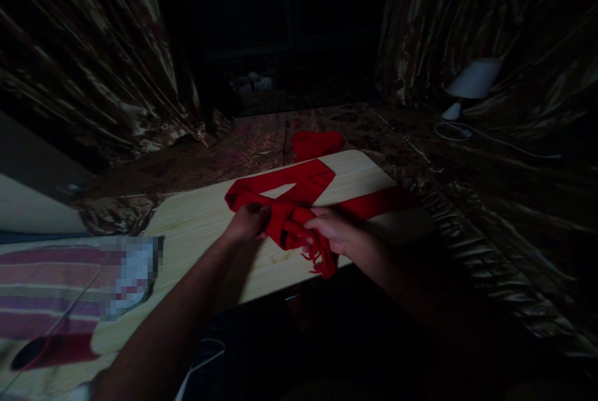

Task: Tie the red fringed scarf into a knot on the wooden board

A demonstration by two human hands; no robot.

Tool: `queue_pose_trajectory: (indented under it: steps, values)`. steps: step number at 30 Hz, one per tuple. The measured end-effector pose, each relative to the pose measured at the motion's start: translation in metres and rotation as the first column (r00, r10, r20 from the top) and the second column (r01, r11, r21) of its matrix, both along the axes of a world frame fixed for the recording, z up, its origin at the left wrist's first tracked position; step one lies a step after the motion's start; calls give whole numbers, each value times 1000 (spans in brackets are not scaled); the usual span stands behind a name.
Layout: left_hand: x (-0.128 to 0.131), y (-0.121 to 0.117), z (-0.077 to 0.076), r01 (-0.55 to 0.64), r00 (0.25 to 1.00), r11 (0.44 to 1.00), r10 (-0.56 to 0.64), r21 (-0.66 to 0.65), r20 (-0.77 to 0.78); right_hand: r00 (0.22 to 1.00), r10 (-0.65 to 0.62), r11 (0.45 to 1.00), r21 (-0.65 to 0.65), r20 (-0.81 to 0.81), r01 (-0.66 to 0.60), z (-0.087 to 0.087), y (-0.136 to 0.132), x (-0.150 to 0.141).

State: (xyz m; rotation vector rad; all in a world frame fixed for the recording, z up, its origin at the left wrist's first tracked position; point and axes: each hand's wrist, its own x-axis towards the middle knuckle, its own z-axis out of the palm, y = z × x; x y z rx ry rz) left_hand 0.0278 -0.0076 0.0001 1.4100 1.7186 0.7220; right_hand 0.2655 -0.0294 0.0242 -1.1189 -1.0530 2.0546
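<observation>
A long red scarf [306, 182] lies in a loop across the pale wooden board [196, 217], one length running off to the right. My left hand [247, 221] is closed on the scarf at the near left of the loop. To its right, my right hand [329, 230] grips the gathered part, thumb on top. Below the right hand hangs the fringed end, over the board's near edge. Parts of the fingers on both hands are hidden by the cloth.
Beyond the board lies a bunched red cloth [317, 142] on the patterned cover [252, 139]. A white lamp [475, 79] with its cord stands at the right. Patterned curtains [116, 46] hang behind. A striped cloth [47, 283] and a blurred-out item [133, 276] are at the left.
</observation>
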Motion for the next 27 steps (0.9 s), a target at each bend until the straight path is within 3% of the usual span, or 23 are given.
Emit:
queue_pose_trajectory:
  steps: [5, 8, 10, 12, 15, 17, 19, 22, 24, 27]
  values:
    - [-3, 6, -3, -123, 989, 988, 130, 97, -69, 989, 97, 995, -7, 113, -97, -5, -13, 4]
    - [-1, -1, 0, -31, 969, 997, 46, 65, -243, 971, 117, 988, 78, 210, -136, -14, -13, 7]
    - [1, -9, 2, 28, 912, 996, 10, 88, -410, 928, 158, 952, 198, 336, -234, -16, -10, 12]
    - [2, -15, 4, 52, 843, 972, 79, 227, -531, 817, 160, 861, 327, 553, -390, -11, -5, 18]
    - [1, -19, 2, 168, 819, 895, 106, 413, -564, 566, -108, 699, 467, 817, -541, 3, 4, 28]
    - [0, -18, -4, 259, 808, 897, 2, 359, -589, 424, -306, 613, 518, 852, -597, 11, 6, 35]
    - [-1, -17, -12, 284, 762, 937, -92, 203, -641, 339, -408, 537, 523, 848, -661, 11, 5, 40]
    - [-1, -20, -23, 237, 681, 970, -127, 53, -721, 313, -456, 424, 512, 833, -747, -2, 1, 45]
    - [0, -23, -28, 216, 648, 974, -94, 64, -756, 331, -475, 358, 522, 815, -774, -13, 0, 45]
    - [0, -26, -32, 162, 626, 982, -28, 95, -779, 352, -495, 311, 540, 794, -782, -25, 2, 40]
